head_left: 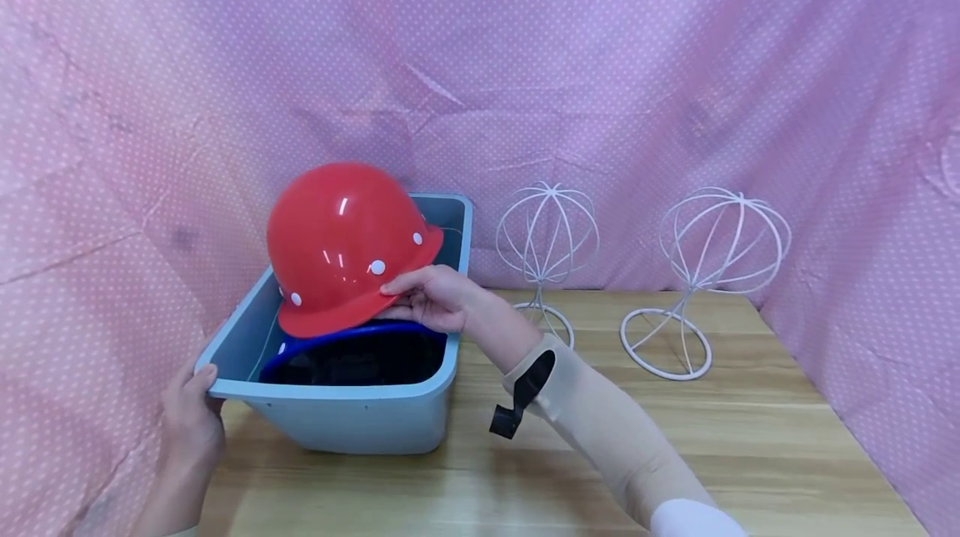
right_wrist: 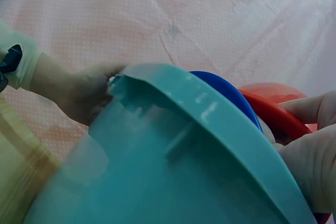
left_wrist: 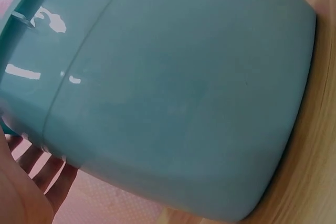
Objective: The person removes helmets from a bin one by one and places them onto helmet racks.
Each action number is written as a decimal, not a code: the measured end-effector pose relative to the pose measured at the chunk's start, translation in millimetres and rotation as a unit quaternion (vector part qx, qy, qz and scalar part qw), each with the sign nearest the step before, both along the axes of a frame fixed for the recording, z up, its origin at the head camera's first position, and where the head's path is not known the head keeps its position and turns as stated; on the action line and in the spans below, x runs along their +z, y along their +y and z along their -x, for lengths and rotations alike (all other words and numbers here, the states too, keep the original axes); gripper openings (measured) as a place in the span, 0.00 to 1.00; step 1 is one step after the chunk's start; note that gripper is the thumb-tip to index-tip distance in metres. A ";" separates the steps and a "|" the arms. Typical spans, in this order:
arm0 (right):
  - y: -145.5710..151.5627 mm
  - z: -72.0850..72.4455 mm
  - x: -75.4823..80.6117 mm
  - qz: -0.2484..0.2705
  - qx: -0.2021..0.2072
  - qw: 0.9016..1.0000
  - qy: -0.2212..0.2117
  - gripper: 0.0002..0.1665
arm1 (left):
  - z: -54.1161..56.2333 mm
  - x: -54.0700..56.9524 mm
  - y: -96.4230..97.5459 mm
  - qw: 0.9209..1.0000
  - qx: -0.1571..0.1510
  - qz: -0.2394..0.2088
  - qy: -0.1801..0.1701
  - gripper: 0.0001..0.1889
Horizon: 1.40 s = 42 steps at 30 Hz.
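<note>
A red hard hat (head_left: 345, 228) sits tilted above the mouth of a grey-blue plastic bin (head_left: 360, 420). My right hand (head_left: 435, 297) pinches the hat's brim, thumb on top and fingers beneath. In the right wrist view the thumb lies over the red brim (right_wrist: 278, 109). Under the red hat, inside the bin, is a blue hard hat (head_left: 360, 353) with its dark hollow facing me. My left hand (head_left: 193, 412) grips the bin's near left corner, thumb over the rim; in the left wrist view its fingers (left_wrist: 47, 174) reach under the rim along the outer wall.
Two white wire stands with globe-shaped tops, a nearer-to-bin stand (head_left: 542, 270) and a right-hand stand (head_left: 701, 278), stand on the wooden table (head_left: 750, 437) right of the bin. A pink dotted cloth (head_left: 480, 62) hangs behind and along both sides.
</note>
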State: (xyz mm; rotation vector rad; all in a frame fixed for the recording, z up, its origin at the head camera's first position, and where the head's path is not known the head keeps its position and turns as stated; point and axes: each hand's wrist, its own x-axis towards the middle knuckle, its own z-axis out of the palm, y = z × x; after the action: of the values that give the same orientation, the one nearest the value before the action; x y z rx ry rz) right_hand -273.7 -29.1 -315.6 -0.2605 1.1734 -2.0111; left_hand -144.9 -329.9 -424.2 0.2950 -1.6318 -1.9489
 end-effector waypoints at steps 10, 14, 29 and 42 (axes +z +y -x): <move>1.0 -23.6 -3.0 -0.021 0.010 0.998 0.055 0.27 | -1.2 3.5 -2.4 0.999 -0.034 0.010 0.025 0.27; 0.7 -35.3 -3.1 -0.032 0.026 0.994 0.100 0.29 | 0.2 1.9 -3.7 0.998 -0.043 0.005 0.034 0.27; 41.5 -22.2 7.5 0.017 0.043 0.958 0.282 0.35 | 9.9 0.1 -5.6 0.999 -0.039 -0.006 0.027 0.26; 86.1 -5.4 31.2 0.101 0.000 0.944 0.314 0.30 | 12.0 0.4 -4.2 0.999 -0.026 0.027 -0.007 0.28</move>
State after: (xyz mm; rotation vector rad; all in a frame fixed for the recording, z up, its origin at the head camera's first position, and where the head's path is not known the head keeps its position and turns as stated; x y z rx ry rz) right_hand -268.2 57.0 -284.4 -1.0673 1.3270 -2.1149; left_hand -156.9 -334.0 -423.8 0.2485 -1.7132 -1.9412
